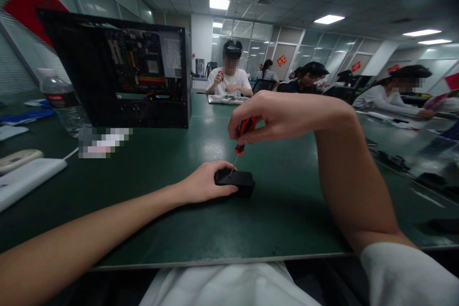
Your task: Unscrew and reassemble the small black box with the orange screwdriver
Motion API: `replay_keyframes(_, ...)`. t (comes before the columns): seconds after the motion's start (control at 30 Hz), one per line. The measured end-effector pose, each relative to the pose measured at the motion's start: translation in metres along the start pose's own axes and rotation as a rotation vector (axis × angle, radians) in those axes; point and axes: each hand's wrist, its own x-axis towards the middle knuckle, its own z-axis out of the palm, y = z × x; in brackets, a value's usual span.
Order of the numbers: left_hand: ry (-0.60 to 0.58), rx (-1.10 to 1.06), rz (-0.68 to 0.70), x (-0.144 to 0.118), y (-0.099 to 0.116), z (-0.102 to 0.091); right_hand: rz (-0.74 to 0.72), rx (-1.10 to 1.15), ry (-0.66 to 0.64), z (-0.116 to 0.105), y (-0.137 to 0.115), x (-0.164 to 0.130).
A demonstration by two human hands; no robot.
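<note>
The green counter [150, 229] carries everything, and far on its left side an open computer case [122, 74] stands upright with a water bottle [62, 103] just beside it. Other people sit at the far counters, well apart from the work here.

Near the middle of the counter lies a small black box [239, 180], flat, with its long axis going left to right. The left hand [204, 182] comes from the left and rests on the counter; its grip is pressed onto the left end of the box, fingers on top and around the side, so the box is pinned down.

The right hand [283, 115] is above the box and a little to the right of it. Its grip is pinched together around the red and black handle of a small screwdriver [241, 141]. The screwdriver slants down and to the left, and its thin tip touches the top of the box near the left hand's fingers. So the box lies directly below the right grip, along the line of the shaft, and the left hand is the nearer one to it.
</note>
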Motion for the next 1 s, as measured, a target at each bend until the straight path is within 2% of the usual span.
replay_keyframes(0.13, 0.003, -0.022, 0.01, 0.0001, -0.0028, 0.001, -0.056, -0.002, -0.003, 0.0026, -0.0029, 0.0012)
replay_keyframes(0.63, 0.003, -0.02, 0.006, -0.0003, -0.0014, 0.0013, -0.064, -0.023, 0.014, 0.007, 0.0019, 0.0057)
replay_keyframes(0.83, 0.053, -0.023, 0.053, -0.0005, -0.0025, 0.0012, -0.069, -0.023, 0.016, 0.0069, 0.004, 0.0063)
replay_keyframes(1.0, 0.087, 0.049, 0.193, -0.006, -0.0006, -0.0023, -0.075, 0.008, -0.002, 0.0068, 0.0039, 0.0062)
